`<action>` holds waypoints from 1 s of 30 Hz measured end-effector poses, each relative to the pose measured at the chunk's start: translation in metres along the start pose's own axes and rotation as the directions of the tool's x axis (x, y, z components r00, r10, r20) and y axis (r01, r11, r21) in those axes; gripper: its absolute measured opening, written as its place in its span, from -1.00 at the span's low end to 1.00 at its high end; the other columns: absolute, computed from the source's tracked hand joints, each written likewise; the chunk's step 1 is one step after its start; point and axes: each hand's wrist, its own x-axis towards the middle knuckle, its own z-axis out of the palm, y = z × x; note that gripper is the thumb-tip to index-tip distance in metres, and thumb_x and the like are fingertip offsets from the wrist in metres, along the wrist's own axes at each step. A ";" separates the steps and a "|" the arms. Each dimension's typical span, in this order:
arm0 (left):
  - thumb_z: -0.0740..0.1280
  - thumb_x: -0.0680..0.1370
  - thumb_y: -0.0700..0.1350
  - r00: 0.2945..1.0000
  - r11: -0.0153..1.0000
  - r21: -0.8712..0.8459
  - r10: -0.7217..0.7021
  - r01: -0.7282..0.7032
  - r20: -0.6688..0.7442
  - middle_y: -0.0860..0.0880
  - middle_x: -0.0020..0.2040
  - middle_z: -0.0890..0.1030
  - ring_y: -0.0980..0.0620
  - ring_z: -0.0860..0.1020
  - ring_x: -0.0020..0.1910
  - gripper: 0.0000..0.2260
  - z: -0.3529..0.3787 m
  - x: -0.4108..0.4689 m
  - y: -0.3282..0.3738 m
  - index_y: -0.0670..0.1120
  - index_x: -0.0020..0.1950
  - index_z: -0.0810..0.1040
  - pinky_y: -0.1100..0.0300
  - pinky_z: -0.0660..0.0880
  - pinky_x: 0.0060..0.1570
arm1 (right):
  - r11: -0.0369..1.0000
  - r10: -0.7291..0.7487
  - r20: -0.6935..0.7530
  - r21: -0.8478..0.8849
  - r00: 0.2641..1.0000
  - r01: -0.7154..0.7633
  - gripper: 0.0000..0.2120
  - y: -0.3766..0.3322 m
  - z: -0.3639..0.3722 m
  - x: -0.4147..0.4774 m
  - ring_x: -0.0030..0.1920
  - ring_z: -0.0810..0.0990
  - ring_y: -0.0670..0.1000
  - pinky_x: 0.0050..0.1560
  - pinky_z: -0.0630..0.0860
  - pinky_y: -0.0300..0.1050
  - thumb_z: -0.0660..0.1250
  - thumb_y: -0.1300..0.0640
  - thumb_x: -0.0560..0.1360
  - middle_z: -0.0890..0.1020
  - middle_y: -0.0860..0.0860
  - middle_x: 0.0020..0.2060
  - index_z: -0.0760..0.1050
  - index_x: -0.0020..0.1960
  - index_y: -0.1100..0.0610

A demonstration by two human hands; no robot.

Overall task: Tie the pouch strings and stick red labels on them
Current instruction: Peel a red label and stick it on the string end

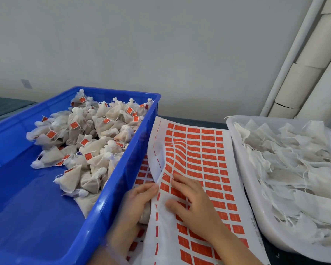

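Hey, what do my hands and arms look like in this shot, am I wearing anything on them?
The left hand and right hand are bare: no gloves, and no rings that show. Both forearms are uncovered as far as the frame reaches, with no sleeves in view. A thin pale band seems to circle the left wrist, but it is too blurred to be sure.

Right hand point(191, 203) presses label sheet point(208, 150); left hand point(136, 203) at sheet edge.

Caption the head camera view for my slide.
Left hand beside, right hand on the red label sheet, between blue crate of labelled pouches and white tray.
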 end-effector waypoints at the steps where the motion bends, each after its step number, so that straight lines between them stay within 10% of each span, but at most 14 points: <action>1: 0.38 0.45 -0.15 1.000 0.999 -0.034 -0.009 0.010 0.024 -0.10 -0.20 0.70 -0.11 0.68 -0.26 -0.94 -0.001 0.000 0.000 -0.10 -0.12 0.63 0.00 0.61 -0.20 | 1.000 -0.009 0.005 0.002 1.000 0.009 -0.45 -0.001 0.001 0.000 0.21 0.07 -0.52 0.33 0.06 -0.33 0.16 -0.33 0.43 0.07 -0.58 0.20 0.25 0.39 -0.23; 8: 0.39 0.30 -0.06 0.984 0.994 -0.105 -0.003 0.022 0.179 -0.19 -0.14 0.68 -0.12 0.67 -0.27 -0.76 -0.002 0.002 -0.005 -0.14 -0.11 0.66 0.08 0.59 -0.30 | 0.991 -0.019 -0.064 0.131 0.998 0.028 -0.66 -0.011 -0.002 -0.004 0.22 0.19 -0.50 0.07 0.17 -0.65 0.14 -0.34 0.41 0.22 -0.58 0.14 0.29 0.18 -0.37; 20: 0.37 0.44 -0.01 0.999 0.992 0.121 0.019 -0.023 0.037 -0.01 -0.24 0.68 0.01 0.66 -0.22 -0.88 0.010 0.001 -0.003 -0.02 -0.22 0.64 0.08 0.60 -0.07 | 0.967 -0.103 -0.163 0.216 0.981 0.137 -0.72 -0.022 -0.002 -0.002 0.17 0.38 -0.33 0.14 0.27 -0.57 0.29 -0.13 0.44 0.40 -0.41 0.05 0.40 0.14 -0.23; 24: 0.21 0.58 -0.17 0.976 0.985 -0.134 -0.079 0.107 0.202 -0.03 -0.35 0.49 0.19 0.53 -0.55 -0.78 0.005 -0.002 0.003 -0.10 -0.29 0.42 0.44 0.41 -0.57 | 0.964 -0.104 -0.169 0.227 0.980 0.142 -0.75 -0.022 -0.006 -0.001 0.15 0.40 -0.30 0.14 0.30 -0.55 0.36 -0.09 0.41 0.43 -0.38 0.04 0.43 0.07 -0.25; 30: 0.36 0.33 -0.10 0.959 0.978 -0.154 -0.096 0.140 0.266 -0.23 -0.12 0.64 -0.18 0.60 -0.19 -0.68 0.003 0.002 -0.001 -0.24 0.00 0.56 -0.10 0.53 -0.02 | 0.962 -0.072 -0.061 0.261 0.996 0.085 -0.76 -0.022 -0.014 0.003 0.08 0.40 -0.34 0.05 0.35 -0.57 0.44 -0.03 0.38 0.40 -0.37 -0.02 0.41 -0.11 -0.27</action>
